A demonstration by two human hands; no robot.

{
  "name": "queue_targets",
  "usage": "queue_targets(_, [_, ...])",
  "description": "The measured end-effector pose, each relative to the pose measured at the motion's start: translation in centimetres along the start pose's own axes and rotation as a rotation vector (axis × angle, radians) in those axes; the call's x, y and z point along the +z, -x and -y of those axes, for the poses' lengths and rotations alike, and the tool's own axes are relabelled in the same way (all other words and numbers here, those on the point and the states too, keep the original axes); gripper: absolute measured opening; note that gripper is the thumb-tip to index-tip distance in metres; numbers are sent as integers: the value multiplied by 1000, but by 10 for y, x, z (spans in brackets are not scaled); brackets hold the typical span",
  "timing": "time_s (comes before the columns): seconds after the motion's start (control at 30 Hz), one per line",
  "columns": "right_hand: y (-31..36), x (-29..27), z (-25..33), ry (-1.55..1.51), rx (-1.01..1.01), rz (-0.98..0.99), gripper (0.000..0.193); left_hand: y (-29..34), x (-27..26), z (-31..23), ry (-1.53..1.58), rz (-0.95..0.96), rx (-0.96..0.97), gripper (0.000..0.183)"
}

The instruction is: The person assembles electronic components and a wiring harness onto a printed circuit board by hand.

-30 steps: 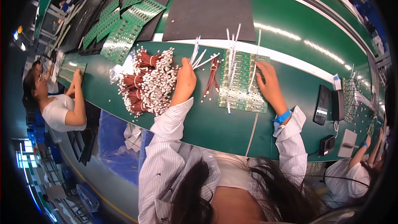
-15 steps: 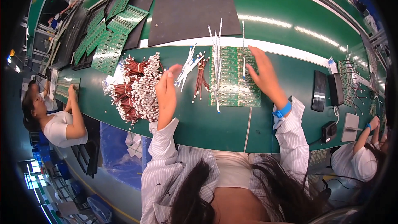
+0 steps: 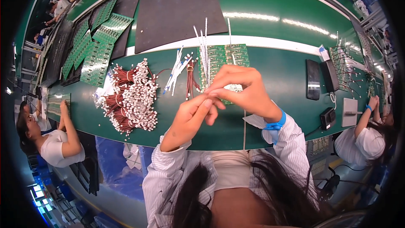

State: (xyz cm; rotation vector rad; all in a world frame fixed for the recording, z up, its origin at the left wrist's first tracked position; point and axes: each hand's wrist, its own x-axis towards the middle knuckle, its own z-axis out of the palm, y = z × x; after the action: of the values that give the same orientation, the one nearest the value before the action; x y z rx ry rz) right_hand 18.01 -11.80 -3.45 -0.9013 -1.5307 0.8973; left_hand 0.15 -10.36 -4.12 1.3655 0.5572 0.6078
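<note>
My left hand (image 3: 190,116) and my right hand (image 3: 244,88) meet fingertip to fingertip above the near part of a green circuit board panel (image 3: 217,55). Both are pinched closed, and whatever lies between the fingertips is too small or hidden to make out. White flat ribbon cables (image 3: 204,59) stand along the panel's left side, and another white flat cable (image 3: 229,31) rises from its middle. Just left of the panel is a banded bundle of brown-red wires (image 3: 190,74), beside loose white-and-blue flat cables (image 3: 175,74). My hands cover the panel's near part.
Left lies a big heap of brown-red wires with white connectors (image 3: 135,97). Circuit board panels (image 3: 97,65) are piled behind it, near a black mat (image 3: 177,12). A phone (image 3: 312,80), a black case (image 3: 329,76) and a small black box (image 3: 327,118) are right. Co-workers sit at both sides.
My hands, apart and open before, have come together in front of the panel and closed into pinches. The whole view has shifted slightly, moving the bench items left.
</note>
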Motion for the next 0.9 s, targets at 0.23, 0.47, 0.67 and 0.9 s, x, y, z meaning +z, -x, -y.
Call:
queue_targets(0.23, [31, -18, 0, -249, 225, -73, 6, 13, -2, 11, 234, 16, -125, 27])
queue_targets(0.47, [52, -31, 1, -318, 440, -177, 8, 13, 0, 16, 78, -34, -92, 20])
queue_targets(0.67, [59, -43, -9, 39, 416, 90, 12, 10, 6, 13, -522, -94, 37, 10])
queue_targets(0.9, [61, -21, -8, 705, 74, 195, 12, 11, -6, 9, -836, 23, 229, 7])
